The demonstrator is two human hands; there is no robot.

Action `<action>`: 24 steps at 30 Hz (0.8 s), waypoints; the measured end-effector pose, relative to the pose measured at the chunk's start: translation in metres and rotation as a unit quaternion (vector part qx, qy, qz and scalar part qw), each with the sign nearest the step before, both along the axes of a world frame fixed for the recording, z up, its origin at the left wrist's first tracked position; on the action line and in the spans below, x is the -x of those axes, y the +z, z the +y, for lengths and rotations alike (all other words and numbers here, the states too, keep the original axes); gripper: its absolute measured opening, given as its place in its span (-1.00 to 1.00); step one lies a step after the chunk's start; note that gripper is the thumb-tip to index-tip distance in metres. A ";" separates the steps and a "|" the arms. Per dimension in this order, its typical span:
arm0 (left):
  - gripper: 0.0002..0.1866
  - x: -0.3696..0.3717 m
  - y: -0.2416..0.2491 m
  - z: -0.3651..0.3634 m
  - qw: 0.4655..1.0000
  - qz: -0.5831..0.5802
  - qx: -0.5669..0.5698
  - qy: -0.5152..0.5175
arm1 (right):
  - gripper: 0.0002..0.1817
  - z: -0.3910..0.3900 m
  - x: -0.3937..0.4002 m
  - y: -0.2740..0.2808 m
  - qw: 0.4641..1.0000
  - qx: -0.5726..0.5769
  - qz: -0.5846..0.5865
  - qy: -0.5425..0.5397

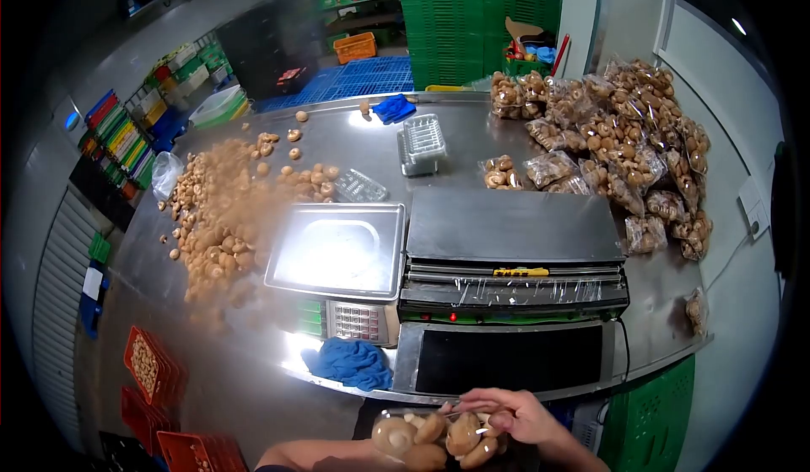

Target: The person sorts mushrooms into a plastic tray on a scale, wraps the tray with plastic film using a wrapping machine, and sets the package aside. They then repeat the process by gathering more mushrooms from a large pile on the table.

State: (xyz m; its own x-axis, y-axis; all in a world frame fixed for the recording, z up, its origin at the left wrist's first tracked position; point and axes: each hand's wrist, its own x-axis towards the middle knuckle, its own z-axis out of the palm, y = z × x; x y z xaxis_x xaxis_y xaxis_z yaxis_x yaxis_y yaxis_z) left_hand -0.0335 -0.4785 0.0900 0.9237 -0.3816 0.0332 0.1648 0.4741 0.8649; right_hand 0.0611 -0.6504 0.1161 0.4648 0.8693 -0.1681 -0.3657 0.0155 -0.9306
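Observation:
A clear-wrapped pack of mushrooms [429, 441], with large brown caps showing, is held up at the bottom of the view, in front of the table's near edge. My right hand [516, 418] grips its right end, fingers bent over the top edge. From the lower left my left forearm [325, 453] reaches to the pack, which hides the left hand and its fingers. Just beyond the pack is a film-wrapping machine [513, 291] with a black plate [510, 361]. A blue cloth [350, 364] lies left of that plate, by the scale's keypad [358, 322].
A weighing scale [337, 248] stands left of the wrapper. Loose mushrooms [224, 236] spread over the table's left side. Wrapped mushroom packs [624, 130] pile up at the back right. Clear trays [423, 139] sit behind the wrapper. Red crates [152, 366] stand at lower left.

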 end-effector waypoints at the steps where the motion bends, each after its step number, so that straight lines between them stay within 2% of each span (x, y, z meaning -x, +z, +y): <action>1: -0.58 -0.002 -0.003 -0.002 1.000 0.008 -0.005 0.007 | -0.46 -0.003 -0.012 0.004 0.992 0.070 -0.089 0.052; 2: -0.58 -0.003 -0.007 -0.005 1.000 0.020 -0.012 0.015 | -0.40 -0.005 -0.023 0.007 0.969 0.140 -0.177 0.102; 5: -0.57 -0.006 -0.013 -0.006 0.998 0.046 -0.033 0.035 | -0.43 -0.008 -0.038 -0.012 0.949 0.192 -0.177 0.175; 9: -0.56 -0.011 -0.019 0.003 0.992 0.073 -0.077 0.065 | -0.50 -0.006 -0.037 -0.039 0.963 0.141 -0.209 0.098; 13: -0.54 -0.018 -0.023 0.018 0.981 0.103 -0.129 0.098 | -0.57 -0.013 -0.039 -0.049 0.978 0.155 -0.139 0.029; 17: -0.53 -0.023 -0.019 0.027 0.967 0.127 -0.165 0.145 | -0.54 -0.025 -0.043 -0.054 0.971 0.174 -0.156 -0.053; 19: -0.57 -0.019 -0.003 0.030 0.971 0.103 -0.100 0.191 | -0.57 -0.031 -0.049 -0.055 0.974 0.163 -0.137 -0.073; 21: -0.52 -0.020 -0.015 0.034 0.963 0.131 -0.156 0.178 | -0.58 -0.038 -0.053 -0.054 0.977 0.155 -0.108 -0.095; 22: -0.58 -0.030 -0.035 0.033 0.957 0.215 -0.104 0.167 | -0.59 -0.039 -0.058 -0.049 0.978 0.159 -0.088 -0.099; 23: -0.65 -0.038 -0.040 0.030 0.924 0.329 0.042 0.193 | -0.59 -0.042 -0.062 -0.046 0.980 0.159 -0.071 -0.098; 24: -0.70 -0.045 -0.045 0.027 0.856 0.433 0.183 0.217 | -0.59 -0.046 -0.068 -0.049 0.975 0.183 -0.068 -0.107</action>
